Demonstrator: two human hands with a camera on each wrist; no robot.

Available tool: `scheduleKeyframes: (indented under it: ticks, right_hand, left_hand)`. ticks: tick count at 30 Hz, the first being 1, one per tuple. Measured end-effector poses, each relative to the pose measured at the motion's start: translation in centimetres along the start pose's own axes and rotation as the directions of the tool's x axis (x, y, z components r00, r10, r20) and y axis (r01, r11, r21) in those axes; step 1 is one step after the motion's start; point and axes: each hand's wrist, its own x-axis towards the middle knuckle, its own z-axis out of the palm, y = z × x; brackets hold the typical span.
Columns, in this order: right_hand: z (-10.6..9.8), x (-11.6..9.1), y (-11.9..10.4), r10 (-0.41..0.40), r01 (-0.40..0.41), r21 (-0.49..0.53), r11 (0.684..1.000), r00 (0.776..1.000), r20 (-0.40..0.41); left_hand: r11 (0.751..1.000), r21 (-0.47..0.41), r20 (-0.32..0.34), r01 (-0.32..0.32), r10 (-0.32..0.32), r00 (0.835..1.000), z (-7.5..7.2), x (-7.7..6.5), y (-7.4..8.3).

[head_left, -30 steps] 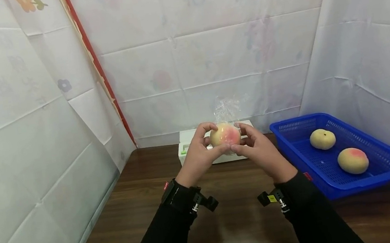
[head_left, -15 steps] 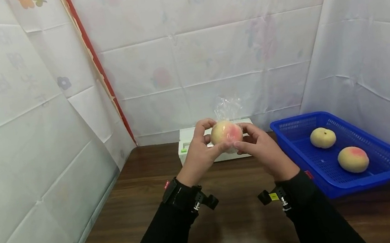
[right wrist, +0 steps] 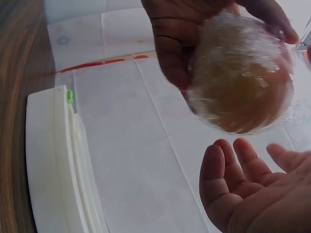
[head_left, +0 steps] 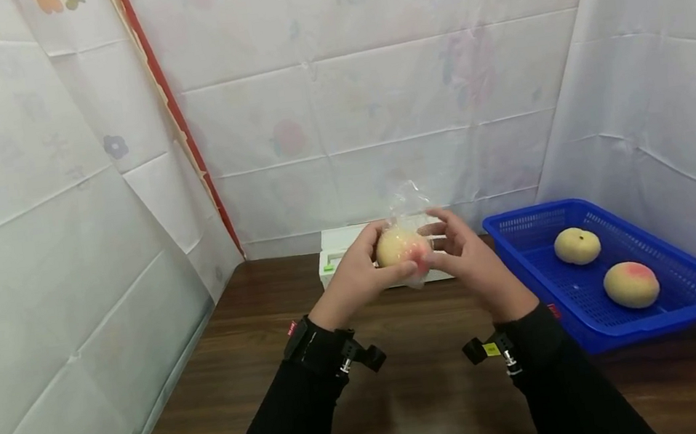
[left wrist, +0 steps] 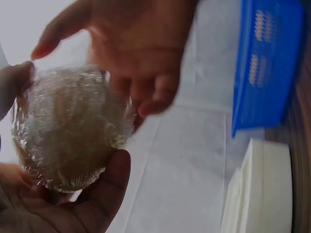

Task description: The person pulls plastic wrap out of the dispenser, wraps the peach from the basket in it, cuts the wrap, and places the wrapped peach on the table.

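A yellow peach with a pink blush (head_left: 400, 247), wrapped in clear plastic film, is held up over the table in my left hand (head_left: 358, 274). In the left wrist view the thumb and fingers grip the wrapped peach (left wrist: 73, 121) from the side. A loose end of the film (head_left: 408, 198) sticks up above the fruit. My right hand (head_left: 465, 253) is beside the peach, fingers spread and loosely bent. The right wrist view shows a gap between those right fingers (right wrist: 214, 165) and the peach (right wrist: 243, 82).
Behind the hands stands a white box (head_left: 332, 248) with a green tab. To the right, a blue plastic basket (head_left: 528, 281) holds two unwrapped peaches, one pale (head_left: 577, 246) and one blushed (head_left: 631, 285). White sheeting (head_left: 387, 109) hangs around the brown wooden table (head_left: 263, 375).
My right fingers have let go of the peach and spread away from it. The peach has turned and dropped slightly in the left hand, and the loose film end has shifted.
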Motion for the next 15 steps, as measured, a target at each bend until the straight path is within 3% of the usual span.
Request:
scheduleKeyframes:
  ticks: [5,9,15]
  right_hand:
    - [-0.7,-0.2,0.0,-0.030,0.032,0.043,0.999,0.998,-0.048]
    - [-1.1,-0.4,-0.2,-0.028,0.027,-0.008,1.000,0.994,-0.102]
    - [-2.0,-0.9,-0.4,-0.057,0.047,-0.085,0.995,0.991,-0.123]
  left_hand:
    - [0.986,0.162,0.095,-0.043,0.028,0.995,0.5,-0.1,-0.2]
    - [0.960,0.269,0.151,-0.080,0.040,0.988,0.6,0.0,-0.4]
    - [0.922,0.379,0.158,-0.076,0.016,0.987,0.5,0.1,-0.7]
